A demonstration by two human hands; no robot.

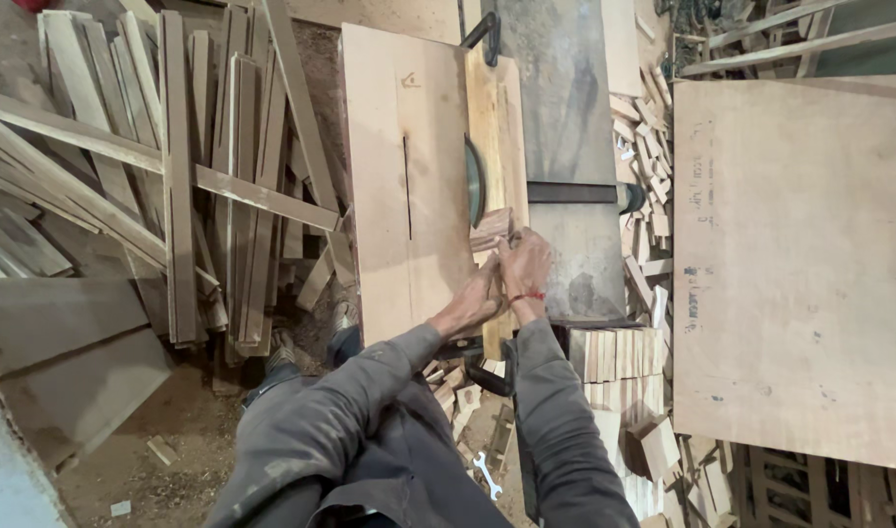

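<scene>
Spanner [487, 476]: small, pale metal, lying on the dusty floor below my arms, nearest item to me.
Sleeves: grey work jacket, both my arms stretched forward over the edge of the saw table.
Offcut stack [616, 354]: short pale wooden blocks stood side by side just right of my right forearm, with more loose blocks tumbled below them.
Left hand [479, 300]: fingers curled and pressed down on the small wood block, close against my right hand.
Right hand [526, 266]: closed over the same small wood block from the right side; a red thread band shows at the wrist.
Small wood block [491, 230]: short brownish piece, held under both my hands on the table top, its far end just beside the saw blade.
Saw blade [475, 182]: round, grey-green, standing up through the table just beyond my fingers.
Sliding board [407, 176]: pale plywood panel on the left half of the table, a thin dark slot cut along it.
Table top [565, 108]: grey worn metal, right of the blade, crossed by a dark bar.
Timber pile [174, 176]: long battens and strips heaped on the floor to the left, well apart from my hands.
Plywood sheet [795, 264]: large, flat, stained, lying to the right of the table.
</scene>
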